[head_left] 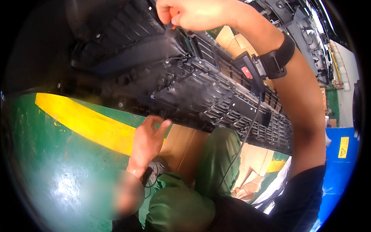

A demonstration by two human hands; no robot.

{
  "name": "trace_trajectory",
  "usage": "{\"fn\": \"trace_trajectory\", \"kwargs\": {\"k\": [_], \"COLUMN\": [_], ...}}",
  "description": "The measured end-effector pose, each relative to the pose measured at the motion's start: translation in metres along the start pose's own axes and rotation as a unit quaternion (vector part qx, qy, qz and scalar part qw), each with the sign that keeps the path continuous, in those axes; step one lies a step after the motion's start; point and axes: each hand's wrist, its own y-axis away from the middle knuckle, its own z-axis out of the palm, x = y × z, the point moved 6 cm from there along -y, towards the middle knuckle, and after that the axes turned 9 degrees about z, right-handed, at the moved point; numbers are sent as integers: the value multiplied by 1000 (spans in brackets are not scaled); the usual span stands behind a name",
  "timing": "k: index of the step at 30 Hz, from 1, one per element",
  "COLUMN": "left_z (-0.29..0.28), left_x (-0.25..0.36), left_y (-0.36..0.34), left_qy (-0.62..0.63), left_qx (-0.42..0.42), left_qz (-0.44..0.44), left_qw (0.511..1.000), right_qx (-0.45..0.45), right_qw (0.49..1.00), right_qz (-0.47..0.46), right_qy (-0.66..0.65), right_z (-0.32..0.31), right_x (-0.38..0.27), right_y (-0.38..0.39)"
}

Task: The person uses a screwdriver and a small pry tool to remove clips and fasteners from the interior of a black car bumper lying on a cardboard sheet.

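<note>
At twelve o'clock our right hand (189,15) closes around a smooth orange piece (172,14); at eight, our left hand (146,140), loosely half-open, empty, nears the ribbed black underbody (193,89).

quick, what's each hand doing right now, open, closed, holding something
Left hand: partly open, fingers loosely curled, nothing visible in it.
Right hand: closed on a small orange thing, mostly hidden.

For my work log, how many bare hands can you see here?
2. The right hand, at the top, grips a small orange thing beside the black panel; the left hand is lower, in front of the yellow floor stripe. No other hand shows.
</note>
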Motion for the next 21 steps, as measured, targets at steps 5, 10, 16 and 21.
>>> {"fn": "trace_trajectory", "kwargs": {"k": [5,10,16,21], "left_z": [13,33,52,52], "left_x": [36,22,3,-18], "left_y": [-105,-192,-221,-237], "left_qy": [-137,-214,-254,-235], "left_qx": [113,77,43,64], "left_qz": [150,109,138,116], "left_qw": [973,968,956,963], "right_qx": [8,132,147,85], "right_qw": [965,991,980,986], "right_qz": [181,6,136,110], "right_qy": [187,21,-7,-88], "right_z": [19,25,35,41], "right_x": [26,19,30,15], "right_y": [-14,-26,-10,-17]}}
